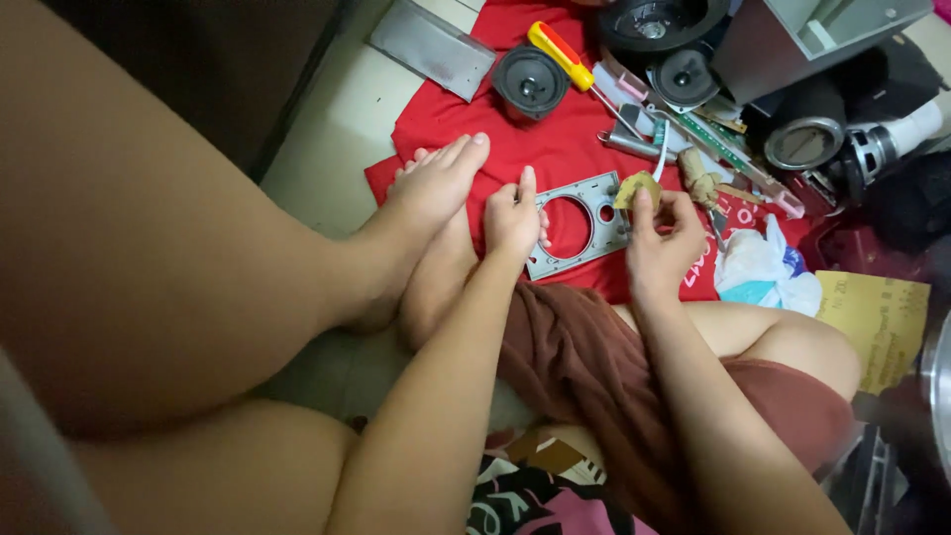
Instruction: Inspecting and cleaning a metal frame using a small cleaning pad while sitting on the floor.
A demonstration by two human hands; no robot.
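Note:
My left hand grips the left edge of a grey plastic panel that has a large round hole and a small one. The panel lies tilted on a red cloth. My right hand pinches a small folded yellowish piece, perhaps sandpaper, against the panel's right end. My bare foot rests on the cloth just left of the left hand. A brown cloth covers my lap below the panel.
On the red cloth lie a round black speaker, a yellow-and-red screwdriver, a grey plate, other speaker parts and tools. A white plastic bag and yellow sheet sit at the right.

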